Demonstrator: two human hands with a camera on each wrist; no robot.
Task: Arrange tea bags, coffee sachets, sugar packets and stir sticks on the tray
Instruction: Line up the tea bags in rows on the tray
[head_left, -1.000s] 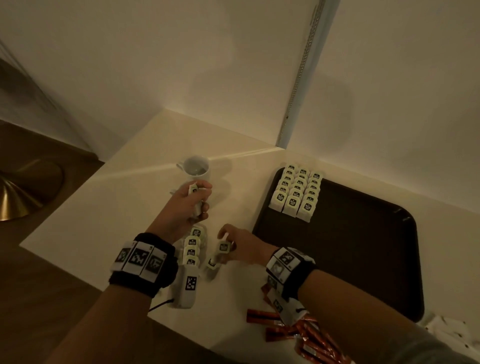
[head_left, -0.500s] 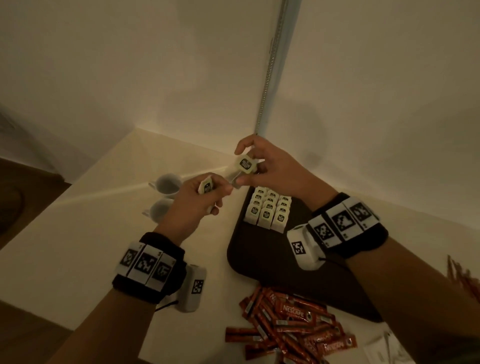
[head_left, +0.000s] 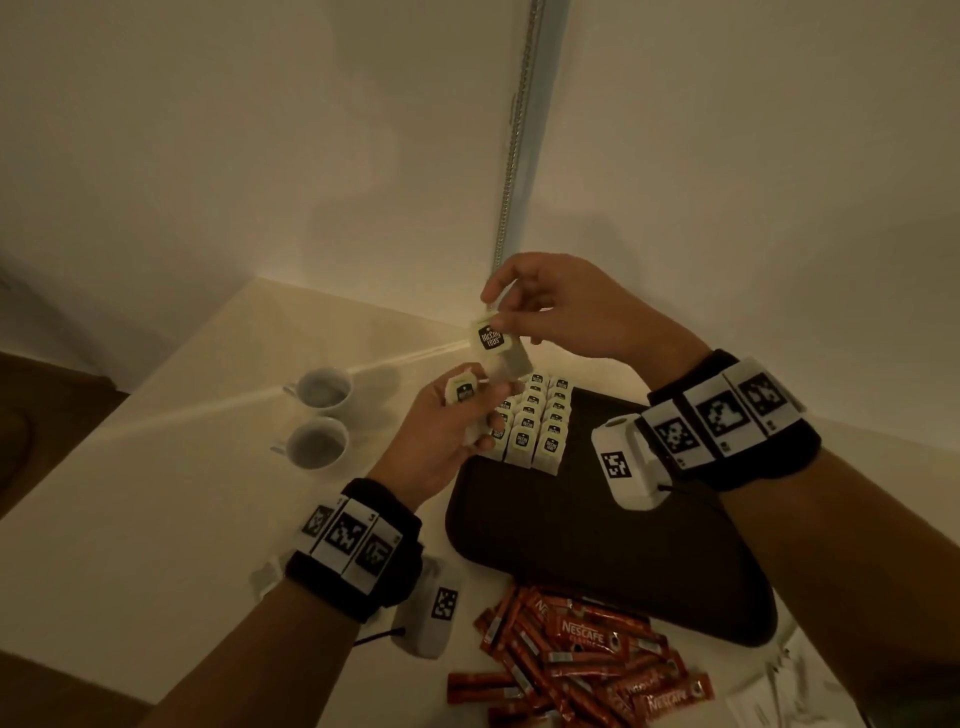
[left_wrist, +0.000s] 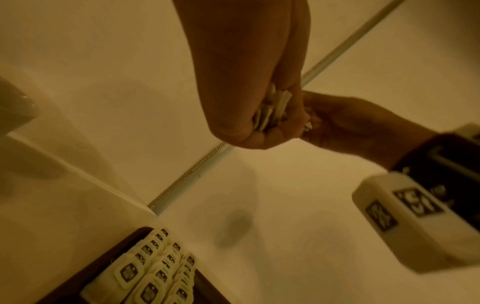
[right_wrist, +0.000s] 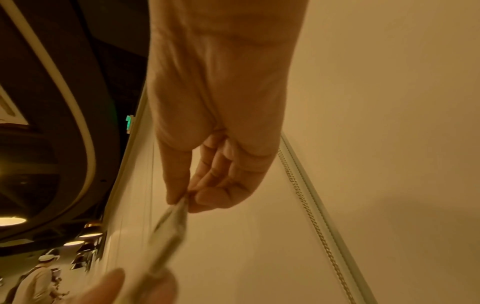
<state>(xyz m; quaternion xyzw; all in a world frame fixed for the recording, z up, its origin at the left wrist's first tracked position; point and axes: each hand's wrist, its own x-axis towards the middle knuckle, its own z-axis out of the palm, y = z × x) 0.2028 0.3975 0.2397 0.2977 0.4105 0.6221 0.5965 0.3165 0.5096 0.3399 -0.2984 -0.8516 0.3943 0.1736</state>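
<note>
The dark brown rectangular tray looked matt and smooth, like plastic. The pale paper tea bags at its far left corner were matt. Red foil coffee sachets at the worktop's near edge shone glossy. Two white glazed cups gleamed on the smooth cream worktop.

Pale cream tabletop bearing a dark rectangular tray, two white ceramic cups, and a heap of red coffee sachets.
</note>
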